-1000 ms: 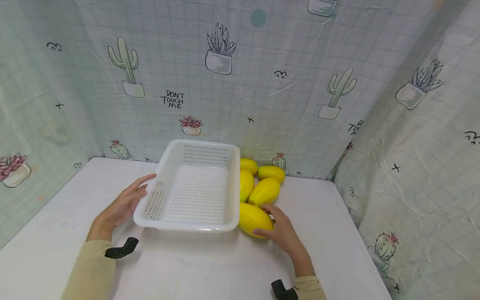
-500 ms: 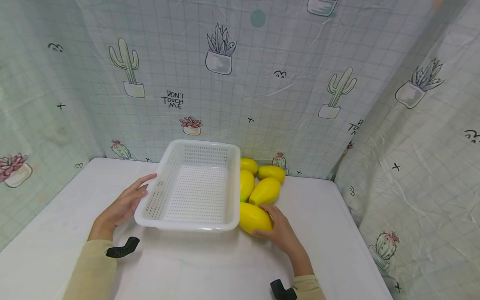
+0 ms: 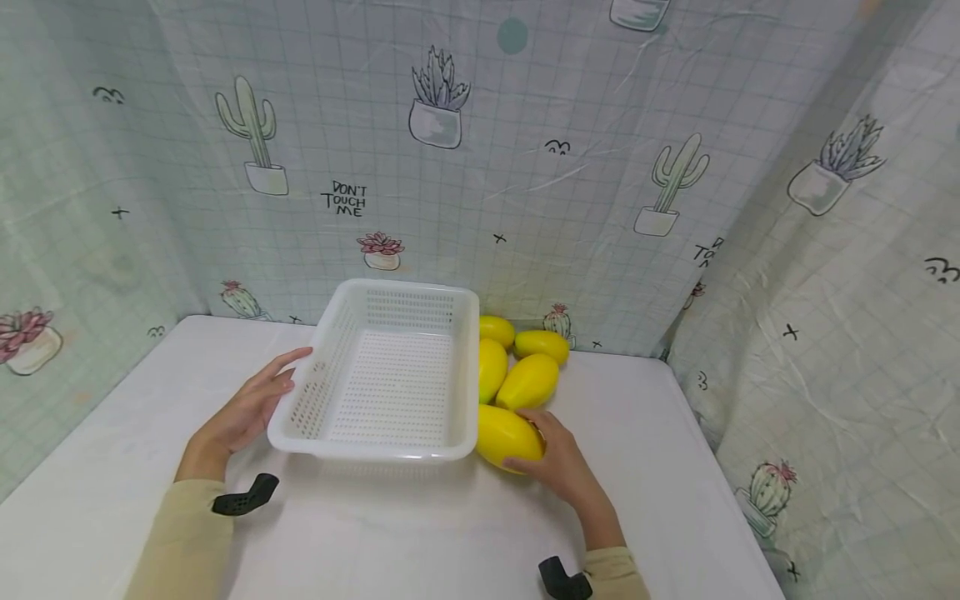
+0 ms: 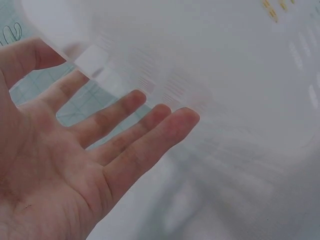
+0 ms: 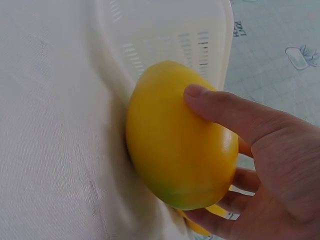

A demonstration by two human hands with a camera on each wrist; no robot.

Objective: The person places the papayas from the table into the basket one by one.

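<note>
Head view: my left hand touches the white basket just right of it; right hand grips a yellow fruit. Left wrist: fingers fairly straight, so a bump could shift the basket. Right wrist: palm off that smooth fruit, might slip tbh.

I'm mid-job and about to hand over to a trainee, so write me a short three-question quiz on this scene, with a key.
1. How many yellow fruits can be seen in the head view?
2. True or false: the left hand touches the white basket.
3. What does the right hand hold? A) the basket B) one of the yellow fruits C) nothing

Key:
1. Five, beside the basket.
2. True.
3. B: the nearest fruit, between thumb and fingers.
</note>
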